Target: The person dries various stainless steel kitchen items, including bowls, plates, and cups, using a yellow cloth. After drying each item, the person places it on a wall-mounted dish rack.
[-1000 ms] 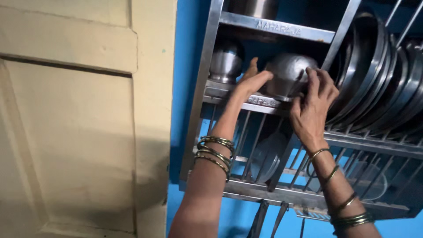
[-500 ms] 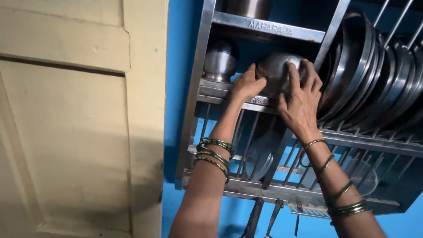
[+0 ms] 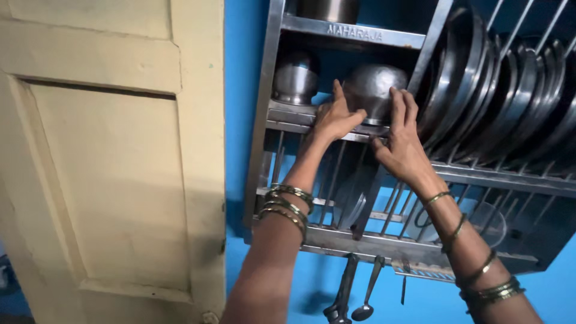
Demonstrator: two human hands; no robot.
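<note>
- The round, dull grey steel pot (image 3: 373, 90) sits on the upper shelf (image 3: 288, 114) of the wall-mounted stainless steel dish rack (image 3: 264, 120), at about 12 o'clock in the view.
- The left hand (image 3: 336, 117) rests at the pot's 8 o'clock side, fingers spread and laid against its lower flank, thumb pointing up; its grip is loose and flat, pinching nothing.
- The right hand (image 3: 401, 141) reaches in from 4 o'clock, fingers extended and pressed against the pot's right face, palm below the shelf edge; this grip is also spread, cupping the pot rather than closed around it.
- Both wrists carry stacked brass-coloured bangles (image 3: 287, 204).
- A smaller shiny steel pot (image 3: 295, 78) stands just beside the grey one, at its 9 o'clock, on the same shelf.
- At 2 o'clock a row of large steel plates (image 3: 498, 90) stands on edge in the rack's slots.
- At 6 o'clock, dark metal ladles (image 3: 367, 294) hang from the rack's bottom rail.
- The bright blue wall (image 3: 240, 90) lies behind the rack; a pale yellow panelled wooden door (image 3: 102, 162) fills the 9 o'clock side.
</note>
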